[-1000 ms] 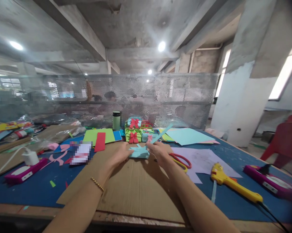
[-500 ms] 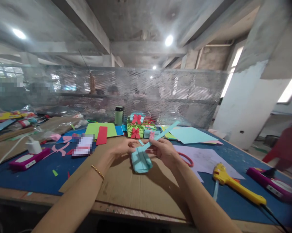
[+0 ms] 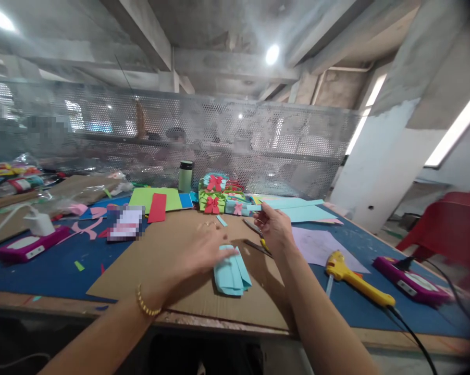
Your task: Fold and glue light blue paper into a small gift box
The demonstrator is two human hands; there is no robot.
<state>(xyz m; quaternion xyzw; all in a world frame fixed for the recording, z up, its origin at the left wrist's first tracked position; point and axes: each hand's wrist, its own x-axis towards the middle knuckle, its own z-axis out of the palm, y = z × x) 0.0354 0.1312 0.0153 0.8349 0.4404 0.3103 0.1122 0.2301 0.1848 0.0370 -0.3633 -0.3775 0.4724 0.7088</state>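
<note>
A folded light-blue paper piece (image 3: 232, 274) lies on a brown cardboard sheet (image 3: 157, 271) near the table's front edge. My left hand (image 3: 202, 251), blurred by motion, is spread flat with its fingertips on the top edge of that piece. My right hand (image 3: 277, 229) is further back and to the right. It grips a pair of scissors (image 3: 256, 238) with yellow in the handle, blades apart and pointing left. A thin light-blue strip (image 3: 258, 207) shows just behind its fingers; I cannot tell whether the hand holds it.
A yellow glue gun (image 3: 354, 279) and a pink device (image 3: 410, 281) lie to the right, with a red chair (image 3: 454, 229) beyond. Small paper gift boxes (image 3: 215, 195), a green cup (image 3: 185, 176) and coloured paper sheets (image 3: 155, 199) sit at the back. A pink device with a charger (image 3: 24, 246) is on the left. People sit behind the mesh partition.
The blue piece went from being held up in both hands to lying on the cardboard. My right hand left the strip and took up the scissors. The view shifted slightly.
</note>
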